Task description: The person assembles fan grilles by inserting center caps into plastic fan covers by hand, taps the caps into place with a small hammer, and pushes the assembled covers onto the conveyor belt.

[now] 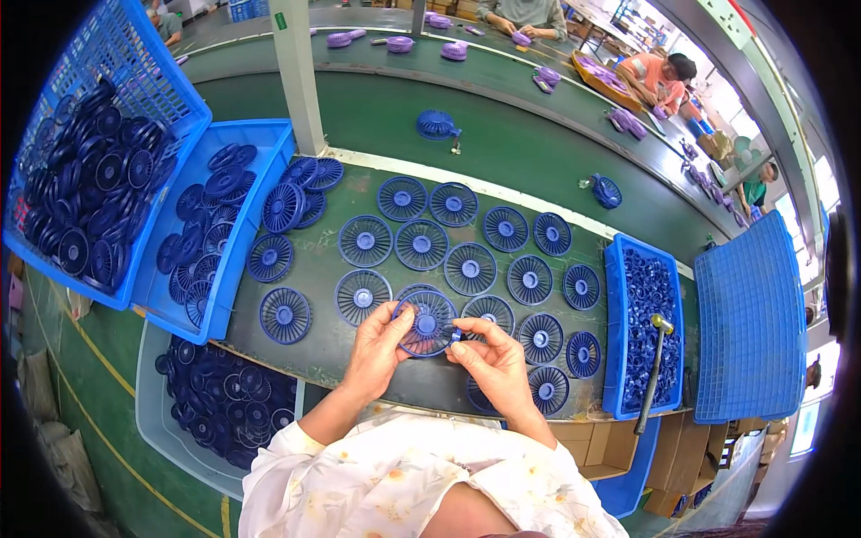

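Observation:
My left hand (375,354) grips the left edge of a dark blue round fan grille (427,318), holding it above the table near my body. Thumb and fingers of my right hand (496,366) pinch a small blue plastic piece (456,334) at the grille's right edge. Whether the piece is seated on the rim, I cannot tell. Several more grilles lie flat in loose rows on the dark green table (336,255), around and beyond my hands. A blue bin (615,332) of small blue plastic pieces stands on the right.
A hammer (647,381) lies across that bin's right side. At left, a blue bin (254,231) and a tilted crate (184,170) hold grilles; a pale tub (148,394) sits below. Beyond the table, a green conveyor (359,99) carries blue fan parts (436,124). Several people work farther off.

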Tool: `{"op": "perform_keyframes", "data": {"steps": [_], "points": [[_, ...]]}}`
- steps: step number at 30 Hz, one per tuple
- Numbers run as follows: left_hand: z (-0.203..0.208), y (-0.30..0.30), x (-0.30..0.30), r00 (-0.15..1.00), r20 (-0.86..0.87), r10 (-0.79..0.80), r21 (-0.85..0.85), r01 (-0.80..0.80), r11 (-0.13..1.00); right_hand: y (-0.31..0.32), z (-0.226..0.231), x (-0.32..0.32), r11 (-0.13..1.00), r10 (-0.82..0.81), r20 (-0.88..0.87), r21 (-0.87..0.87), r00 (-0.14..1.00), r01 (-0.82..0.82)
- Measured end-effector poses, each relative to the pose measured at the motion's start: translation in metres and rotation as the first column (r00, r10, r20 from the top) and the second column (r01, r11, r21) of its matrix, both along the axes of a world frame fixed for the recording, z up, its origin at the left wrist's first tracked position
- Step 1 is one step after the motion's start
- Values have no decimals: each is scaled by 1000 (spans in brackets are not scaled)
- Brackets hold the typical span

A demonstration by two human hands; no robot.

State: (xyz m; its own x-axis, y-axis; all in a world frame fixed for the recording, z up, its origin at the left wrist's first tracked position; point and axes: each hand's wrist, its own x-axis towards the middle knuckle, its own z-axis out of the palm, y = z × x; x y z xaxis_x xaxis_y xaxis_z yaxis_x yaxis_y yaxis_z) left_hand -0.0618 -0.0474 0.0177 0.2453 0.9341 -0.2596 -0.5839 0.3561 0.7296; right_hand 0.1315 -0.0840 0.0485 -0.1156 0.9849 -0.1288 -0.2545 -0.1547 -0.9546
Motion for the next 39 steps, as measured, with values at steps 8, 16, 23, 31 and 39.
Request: {"op": "perform_keyframes", "data": {"steps": [8,16,23,31,39], "points": [[-5,4,3,1000,-13,-3,-3,3,1000,16,22,-17,952,-81,477,297,875,-74],[-15,2,9,986,-166,-22,80,36,996,25,14,-18,799,-344,737,555,582,-231],[-14,-7,11,972,-232,-47,85,69,994,16,11,-10,803,-295,779,517,554,-298],[1,1,-2,943,-203,-264,45,279,959,14,13,0,655,-279,758,599,590,-460],[18,25,-2,879,-312,-361,109,411,905,26,25,10,674,-237,745,588,624,-447]]}}
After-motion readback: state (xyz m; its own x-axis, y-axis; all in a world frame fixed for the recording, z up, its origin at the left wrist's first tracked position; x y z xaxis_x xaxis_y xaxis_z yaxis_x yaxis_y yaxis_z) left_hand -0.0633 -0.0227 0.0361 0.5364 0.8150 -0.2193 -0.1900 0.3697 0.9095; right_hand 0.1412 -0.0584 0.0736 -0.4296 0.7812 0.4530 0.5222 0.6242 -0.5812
